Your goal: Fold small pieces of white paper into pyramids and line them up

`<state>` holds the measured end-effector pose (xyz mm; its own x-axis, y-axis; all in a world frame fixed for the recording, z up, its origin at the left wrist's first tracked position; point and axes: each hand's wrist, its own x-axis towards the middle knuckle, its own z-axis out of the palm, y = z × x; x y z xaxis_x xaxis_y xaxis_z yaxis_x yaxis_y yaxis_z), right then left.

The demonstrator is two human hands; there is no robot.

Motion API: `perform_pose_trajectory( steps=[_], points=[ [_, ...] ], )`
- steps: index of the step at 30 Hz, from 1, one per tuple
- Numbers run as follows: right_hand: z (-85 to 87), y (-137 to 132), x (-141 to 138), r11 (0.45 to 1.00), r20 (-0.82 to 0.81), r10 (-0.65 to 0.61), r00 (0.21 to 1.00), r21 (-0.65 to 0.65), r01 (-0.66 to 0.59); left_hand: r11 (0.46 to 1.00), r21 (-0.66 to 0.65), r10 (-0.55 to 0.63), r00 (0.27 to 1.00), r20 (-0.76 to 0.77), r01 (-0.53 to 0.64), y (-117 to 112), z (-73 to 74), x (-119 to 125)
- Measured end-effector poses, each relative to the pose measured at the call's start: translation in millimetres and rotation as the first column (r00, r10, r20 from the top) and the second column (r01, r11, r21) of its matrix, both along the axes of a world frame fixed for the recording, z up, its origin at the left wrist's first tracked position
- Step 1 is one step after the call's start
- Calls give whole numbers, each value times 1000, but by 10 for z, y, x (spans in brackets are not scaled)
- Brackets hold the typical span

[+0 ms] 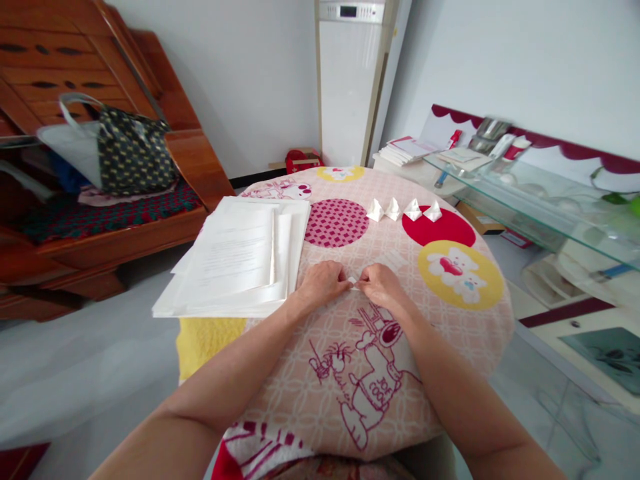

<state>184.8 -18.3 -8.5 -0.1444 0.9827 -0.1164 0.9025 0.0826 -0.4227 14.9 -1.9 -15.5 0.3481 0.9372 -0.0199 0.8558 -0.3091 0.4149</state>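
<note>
Between my two hands, low over the middle of the table, is a small piece of folded white paper (353, 281). My left hand (324, 281) has its fingers closed on the paper's left side. From the right, my right hand (380, 285) pinches the same piece, its fingers curled. Most of the paper is hidden by the fingers. Beyond my right hand, several small folded white paper shapes (413, 210) stand in a row, pointed at the top. Left of my left hand lies a stack of white paper sheets (235, 247), some with printed text.
A patterned cloth (310, 380) covers the round table. A wooden bench (183, 173) with a dark patterned bag (135, 153) stands at the left. To the right is a glass shelf (550, 207) with books and cups. A white air conditioner (350, 87) stands behind the table.
</note>
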Motion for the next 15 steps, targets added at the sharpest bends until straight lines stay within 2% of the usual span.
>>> perform_pose_trajectory(
  steps=[7, 10, 13, 15],
  points=[
    [-19, 7, 39, 1000, -40, 16, 999, 3, -16, 998, -58, 16, 994, 107, -10, 40, -8, 26],
    [-4, 4, 97, 999, -167, 10, 986, -41, -17, 995, -104, 11, 974, 226, 13, 46, -19, 13],
    [3, 12, 186, 990, -408, -62, 911, -142, 4, 975, -216, 52, 883, 466, 56, 70, -48, -16],
    [1, 23, 239, 982, -557, -131, 820, -184, 32, 945, -314, 138, 755, 641, 94, 94, -63, -36]
  ],
)
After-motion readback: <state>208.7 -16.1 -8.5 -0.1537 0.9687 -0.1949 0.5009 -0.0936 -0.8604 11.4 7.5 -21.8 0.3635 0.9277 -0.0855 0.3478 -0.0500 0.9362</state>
